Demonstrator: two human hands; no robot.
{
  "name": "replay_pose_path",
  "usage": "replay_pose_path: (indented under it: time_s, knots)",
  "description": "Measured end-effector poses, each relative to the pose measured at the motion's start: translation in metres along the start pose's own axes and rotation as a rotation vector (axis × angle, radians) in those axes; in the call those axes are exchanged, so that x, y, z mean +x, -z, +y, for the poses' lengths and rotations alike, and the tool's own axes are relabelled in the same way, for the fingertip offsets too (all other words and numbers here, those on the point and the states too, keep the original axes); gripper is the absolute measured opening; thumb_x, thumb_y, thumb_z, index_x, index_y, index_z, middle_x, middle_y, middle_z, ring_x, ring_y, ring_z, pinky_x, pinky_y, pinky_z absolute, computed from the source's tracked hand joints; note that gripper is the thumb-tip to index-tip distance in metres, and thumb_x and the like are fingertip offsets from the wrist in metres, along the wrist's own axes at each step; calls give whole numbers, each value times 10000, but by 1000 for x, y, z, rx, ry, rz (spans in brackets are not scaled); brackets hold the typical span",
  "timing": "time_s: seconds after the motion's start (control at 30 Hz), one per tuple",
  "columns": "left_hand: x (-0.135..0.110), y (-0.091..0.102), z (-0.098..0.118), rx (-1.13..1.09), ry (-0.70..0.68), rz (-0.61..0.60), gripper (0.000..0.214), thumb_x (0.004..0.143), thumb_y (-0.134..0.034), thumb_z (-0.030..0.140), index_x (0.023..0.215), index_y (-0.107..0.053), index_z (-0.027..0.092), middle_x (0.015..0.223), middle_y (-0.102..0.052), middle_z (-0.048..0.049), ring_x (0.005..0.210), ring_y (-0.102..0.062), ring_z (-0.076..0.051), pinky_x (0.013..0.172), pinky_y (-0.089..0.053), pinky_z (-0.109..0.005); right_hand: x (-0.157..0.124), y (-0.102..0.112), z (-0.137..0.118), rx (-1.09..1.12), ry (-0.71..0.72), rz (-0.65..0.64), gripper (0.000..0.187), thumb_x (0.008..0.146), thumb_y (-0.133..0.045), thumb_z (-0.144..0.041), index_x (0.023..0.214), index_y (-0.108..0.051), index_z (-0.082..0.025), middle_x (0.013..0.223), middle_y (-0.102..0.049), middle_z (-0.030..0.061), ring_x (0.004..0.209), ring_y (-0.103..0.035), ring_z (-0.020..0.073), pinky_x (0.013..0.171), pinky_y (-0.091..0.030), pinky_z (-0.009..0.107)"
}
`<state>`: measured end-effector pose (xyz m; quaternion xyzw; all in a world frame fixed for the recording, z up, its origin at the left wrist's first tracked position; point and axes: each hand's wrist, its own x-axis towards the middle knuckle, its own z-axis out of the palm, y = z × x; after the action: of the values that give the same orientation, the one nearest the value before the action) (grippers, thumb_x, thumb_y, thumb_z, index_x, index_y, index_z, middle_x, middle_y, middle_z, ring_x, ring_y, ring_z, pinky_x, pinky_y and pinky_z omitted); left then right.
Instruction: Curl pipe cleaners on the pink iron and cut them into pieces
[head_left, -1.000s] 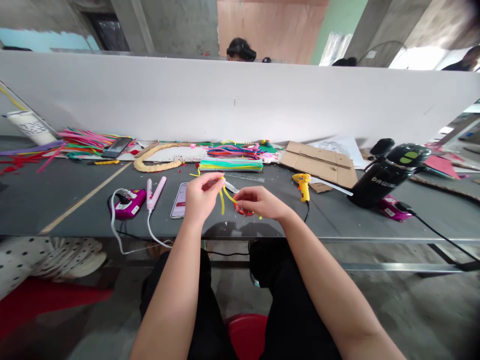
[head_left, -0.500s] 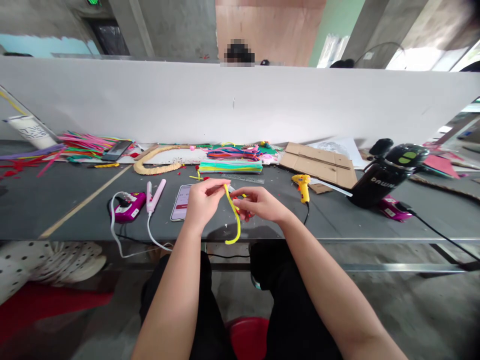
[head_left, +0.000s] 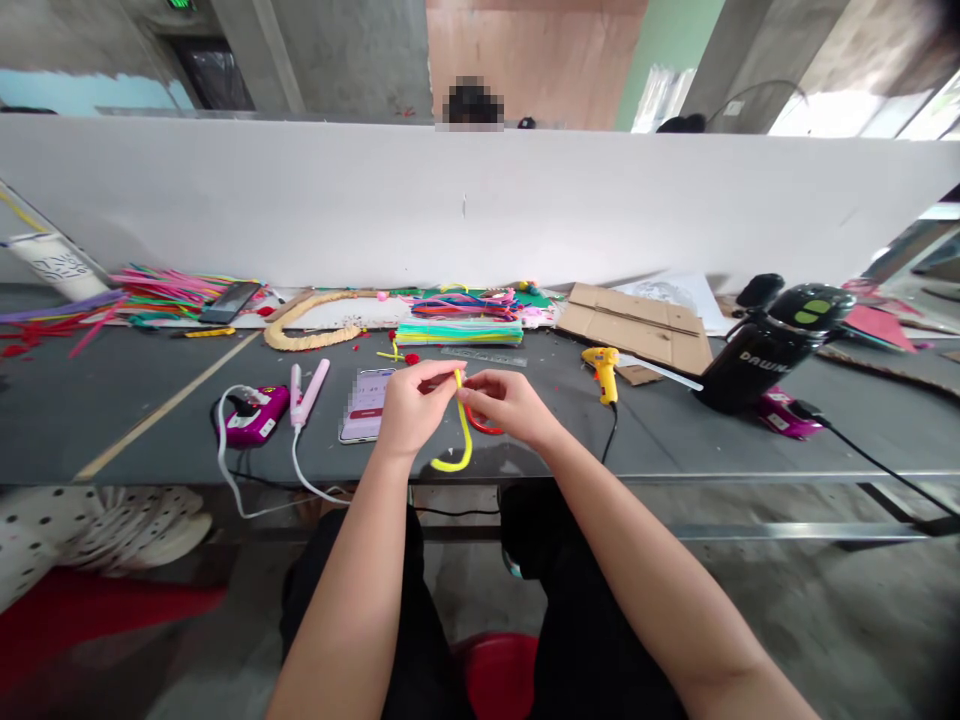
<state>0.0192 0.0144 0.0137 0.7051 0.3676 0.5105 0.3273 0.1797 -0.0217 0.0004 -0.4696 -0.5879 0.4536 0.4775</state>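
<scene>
Both hands meet above the near edge of the grey table [head_left: 675,440]. My left hand [head_left: 409,408] pinches the top of a yellow pipe cleaner [head_left: 459,445], which hangs down and curls into a hook below the fingers. My right hand [head_left: 504,403] is closed on the same yellow pipe cleaner and also holds a red loop [head_left: 484,424] that shows under its fingers. A phone [head_left: 365,403] lies on the table just left of my left hand.
A bundle of coloured pipe cleaners [head_left: 459,331] lies behind the hands. A yellow glue gun [head_left: 604,370], cardboard [head_left: 637,325] and a black bottle [head_left: 772,348] are to the right. A magenta device [head_left: 253,414] and pink iron [head_left: 309,390] sit left. A white partition [head_left: 480,200] closes the back.
The yellow pipe cleaner went from splayed strands to one hanging hook, which has now risen and curled tighter. Both hands have drawn closer together.
</scene>
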Motion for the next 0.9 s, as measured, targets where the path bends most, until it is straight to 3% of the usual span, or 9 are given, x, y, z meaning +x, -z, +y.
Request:
replay_pose_path:
  time_s: [0.1, 0.27, 0.43, 0.57, 0.73, 0.9]
  knots:
    - [-1, 1, 3, -43, 36, -26, 261, 819, -659, 265, 1033, -778, 178, 1019, -763, -80, 873, -711, -205, 785, -578, -305, 1, 1, 1, -19, 28, 30, 386, 764, -720, -510, 868, -682, -141, 631, -577, -13, 535, -448, 95, 497, -336, 232]
    - [-2, 5, 5, -183, 122, -174, 417, 811, -696, 355, 1181, -716, 164, 1083, -741, -105, 936, -699, -229, 847, -569, -362, 0, 4, -4, 3, 54, 32, 395, 765, -709, -522, 787, -673, -129, 674, -581, 1, 599, -458, 104, 545, -347, 237]
    - [-2, 8, 1, -99, 70, -227, 438, 834, -674, 393, 1230, -694, 206, 1006, -739, -84, 943, -677, -219, 861, -547, -354, -3, 6, -12, 4, 68, -68, 378, 815, -653, -511, 798, -641, -134, 622, -508, -28, 547, -400, 87, 513, -318, 231]
    - [-1, 8, -2, -27, -5, -286, 407, 886, -610, 366, 1267, -670, 236, 1072, -701, -81, 944, -645, -192, 798, -530, -296, -4, 7, -11, -7, 88, -116, 348, 834, -629, -483, 754, -594, -147, 588, -466, -44, 515, -373, 80, 493, -291, 229]
    - [-1, 10, 0, 63, -67, -401, 405, 949, -499, 306, 1335, -614, 256, 1081, -638, -75, 909, -599, -161, 739, -489, -254, -2, 5, -5, -77, 65, -48, 298, 838, -605, -416, 704, -597, -150, 564, -498, -34, 508, -402, 90, 487, -300, 230]
    - [-4, 14, -1, 99, -85, -485, 467, 933, -504, 251, 1396, -551, 282, 1095, -599, -67, 880, -583, -155, 739, -489, -254, -1, 7, -1, -200, 43, 62, 335, 805, -640, -424, 621, -568, -154, 526, -439, -45, 507, -349, 82, 478, -262, 231]
